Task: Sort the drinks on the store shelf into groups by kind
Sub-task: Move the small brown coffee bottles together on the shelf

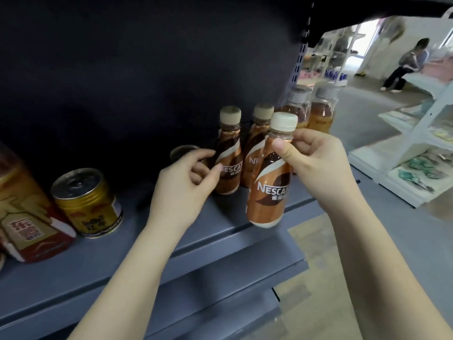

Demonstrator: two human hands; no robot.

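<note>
Right hand (316, 165) pinching a coffee bottle (269, 182) by its neck at frame centre above the shelf (171, 231), left hand (186, 177) with fingers curled round a standing coffee bottle (228, 155), gold can (88, 202) lower left, dark can (182, 153) half hidden behind the left hand, two tea bottles (308, 106) blurred upper right.

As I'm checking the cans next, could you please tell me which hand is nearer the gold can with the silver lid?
Left. The left hand is just right of the gold can; the right hand is farther right, gripping a brown coffee bottle.

A grey-blue shelf (171, 241) carries a gold can (89, 203) and a red-gold carton (29, 217) at nine o'clock, two Nescafé bottles (229, 153) centrally, two amber bottles (321, 111) toward two o'clock.
</note>
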